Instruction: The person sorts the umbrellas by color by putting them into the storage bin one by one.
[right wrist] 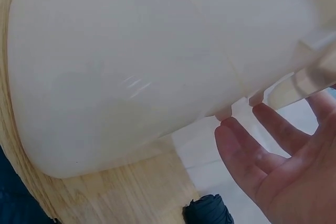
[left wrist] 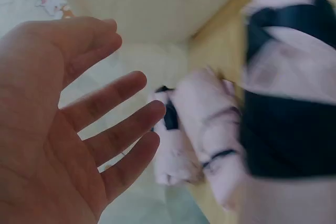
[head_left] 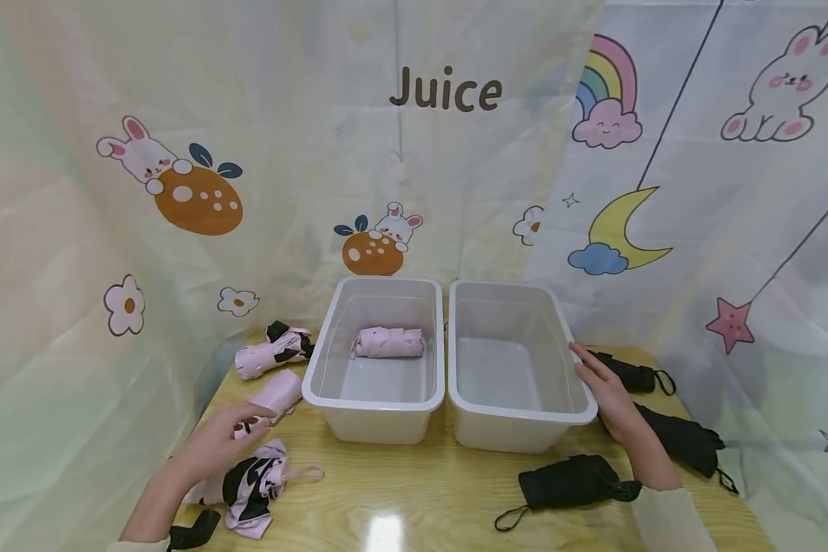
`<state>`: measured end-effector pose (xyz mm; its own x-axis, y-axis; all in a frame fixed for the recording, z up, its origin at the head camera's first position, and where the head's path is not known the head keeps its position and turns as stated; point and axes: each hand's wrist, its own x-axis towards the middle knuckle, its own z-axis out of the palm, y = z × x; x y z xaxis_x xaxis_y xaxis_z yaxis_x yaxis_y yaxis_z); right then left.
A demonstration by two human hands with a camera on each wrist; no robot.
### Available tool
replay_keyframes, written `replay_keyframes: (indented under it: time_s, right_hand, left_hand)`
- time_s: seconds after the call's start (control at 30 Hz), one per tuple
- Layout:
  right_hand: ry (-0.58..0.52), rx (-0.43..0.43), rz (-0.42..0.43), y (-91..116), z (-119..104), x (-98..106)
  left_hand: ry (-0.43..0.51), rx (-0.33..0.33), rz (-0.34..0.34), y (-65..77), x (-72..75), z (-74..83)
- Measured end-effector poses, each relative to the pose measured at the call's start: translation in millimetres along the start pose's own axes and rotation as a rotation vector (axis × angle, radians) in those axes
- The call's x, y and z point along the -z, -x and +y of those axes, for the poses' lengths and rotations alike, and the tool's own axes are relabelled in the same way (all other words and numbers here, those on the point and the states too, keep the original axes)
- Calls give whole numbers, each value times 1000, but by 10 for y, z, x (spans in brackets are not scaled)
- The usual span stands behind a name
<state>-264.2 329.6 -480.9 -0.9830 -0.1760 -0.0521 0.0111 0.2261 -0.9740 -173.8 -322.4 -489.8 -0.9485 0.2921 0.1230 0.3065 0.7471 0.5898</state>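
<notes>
My left hand (head_left: pixel 222 438) hovers over folded umbrellas at the table's left side, its fingers apart and nothing in its palm. Beneath and beyond it lie a pink umbrella (head_left: pixel 280 392), a pink-and-black umbrella (head_left: pixel 251 484) nearer me and another pink-and-black umbrella (head_left: pixel 271 355) at the back. One pink folded umbrella (head_left: pixel 389 343) rests inside the left white bin (head_left: pixel 379 424). At the right white bin (head_left: pixel 517 433), my right hand (head_left: pixel 610 399) has its fingers at the right rim; in the right wrist view the fingertips (right wrist: pixel 227 124) meet the outer wall.
Black folded umbrellas lie on the right: one at the front (head_left: pixel 569 483), one beside my right forearm (head_left: pixel 683 438) and one at the back (head_left: pixel 628 373). The bins stand side by side on a wooden table (head_left: pixel 359 498). A printed curtain (head_left: pixel 303 153) surrounds the table.
</notes>
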Motion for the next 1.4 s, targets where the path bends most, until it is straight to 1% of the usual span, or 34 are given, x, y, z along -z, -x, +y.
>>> replay_keyframes:
  time_s: [0.03,0.1,0.17,0.27,0.3,0.33,0.4,0.5,0.6,0.67,0.73,0.83,0.87,0.93,0.97,1.07,1.17,1.23,1.3,1.4]
  right_hand:
    - [3,0,3,5,0,-6]
    - [11,4,7,12,-4,-19]
    - [11,8,10,18,-11,-40]
    - [3,13,7,20,-19,-73]
    - [-1,16,6,17,-20,-83]
    - [-4,19,5,13,-22,-93]
    - [-10,28,4,1,-22,-110]
    - [-13,39,7,-19,-17,-127]
    - [-16,39,17,-26,-7,-133]
    - [-16,35,28,-21,1,-134]
    - [-19,31,36,-15,10,-133]
    - [-26,29,46,-6,20,-134]
    - [-29,29,49,-5,22,-135]
    - [-33,29,54,-5,24,-141]
    - [-34,28,58,-6,23,-144]
    - [-39,28,63,-17,16,-159]
    - [-44,31,59,-33,11,-170]
    - [-50,30,56,-37,12,-167]
    - [-53,29,63,-25,14,-157]
    - [-56,27,80,3,19,-140]
  left_hand:
    - [6,23,-12,48,-9,-21]
    - [8,42,-41,145,-16,-58]
    - [-15,38,-83,251,-13,-88]
    - [-73,44,-151,403,-12,-121]
    - [-99,34,-173,446,-17,-133]
    - [-128,21,-187,482,-26,-148]
    - [-169,18,-217,535,-52,-172]
    - [-224,13,-245,580,-112,-215]
    - [-278,-6,-227,613,-178,-252]
    - [-302,1,-205,629,-218,-264]
    - [-314,21,-189,642,-252,-269]
    - [-310,95,-181,642,-292,-260]
    - [-315,110,-174,637,-301,-259]
    - [-333,131,-154,612,-317,-258]
    - [-349,130,-142,593,-324,-258]
    - [-423,91,-115,545,-341,-273]
    - [-478,4,-113,543,-343,-292]
    - [-490,-59,-125,557,-341,-303]
    - [-481,-113,-143,551,-340,-305]
    - [-499,-166,-162,489,-348,-304]
